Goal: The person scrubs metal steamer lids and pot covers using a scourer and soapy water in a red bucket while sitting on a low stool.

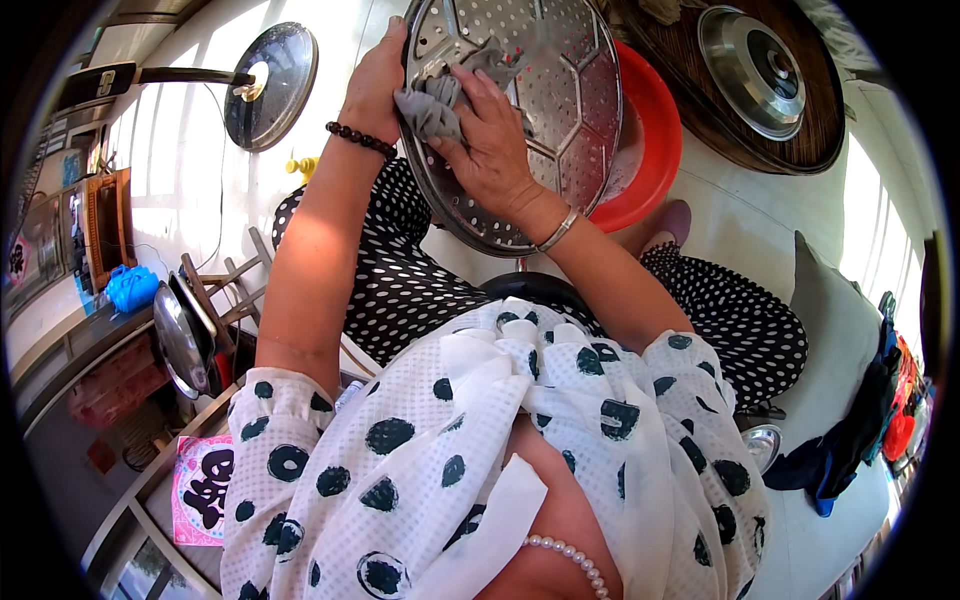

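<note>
A large round perforated metal steamer plate [545,105] with embossed ribs stands tilted up before me, above my knees. My left hand [377,82], with a dark bead bracelet at its wrist, grips the plate's left rim. Pressed against its inner face, my right hand [487,139] holds a crumpled grey cloth [431,105]. Water drops speckle the metal. Behind the plate, partly hidden by it, a red plastic basin [660,142] contains cloudy, foamy water.
On a dark round wooden table [667,97] at the upper right lies a metal pot lid [739,71]. A pedestal fan's round base [274,86] stands at the upper left. Wooden stool legs [244,285] and a blue plastic object [131,287] are at left; clothes [862,420] hang at right.
</note>
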Demonstrator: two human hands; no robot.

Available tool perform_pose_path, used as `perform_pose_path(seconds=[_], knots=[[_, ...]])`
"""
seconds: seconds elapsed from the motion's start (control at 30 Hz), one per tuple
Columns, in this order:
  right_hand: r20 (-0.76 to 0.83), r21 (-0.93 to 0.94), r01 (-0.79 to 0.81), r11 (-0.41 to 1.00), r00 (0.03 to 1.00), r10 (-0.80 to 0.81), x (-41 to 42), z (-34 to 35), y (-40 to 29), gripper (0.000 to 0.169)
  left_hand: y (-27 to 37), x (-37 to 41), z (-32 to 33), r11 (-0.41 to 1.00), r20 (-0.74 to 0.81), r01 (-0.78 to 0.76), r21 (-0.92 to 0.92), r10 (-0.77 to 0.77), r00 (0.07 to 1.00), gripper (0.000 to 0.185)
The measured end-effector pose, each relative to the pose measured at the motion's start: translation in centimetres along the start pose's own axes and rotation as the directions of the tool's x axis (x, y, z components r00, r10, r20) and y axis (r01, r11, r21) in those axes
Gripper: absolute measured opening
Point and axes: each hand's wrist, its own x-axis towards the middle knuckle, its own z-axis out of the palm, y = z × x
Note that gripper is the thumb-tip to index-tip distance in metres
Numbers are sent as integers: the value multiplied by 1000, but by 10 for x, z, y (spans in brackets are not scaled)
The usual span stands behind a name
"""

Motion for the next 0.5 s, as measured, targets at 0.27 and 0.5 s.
perform_pose_path(seconds=[0.27, 0.5], knots=[[-120, 112, -449, 887, 879, 460, -33, 12, 14, 52, -1, -5, -4, 1000, 22, 15, -19, -14, 1000, 50], [-200, 277, -595, 755, 733, 651, -20, -16, 84, 35, 10, -32, 28, 832, -371, 45, 553, 198, 907, 57]])
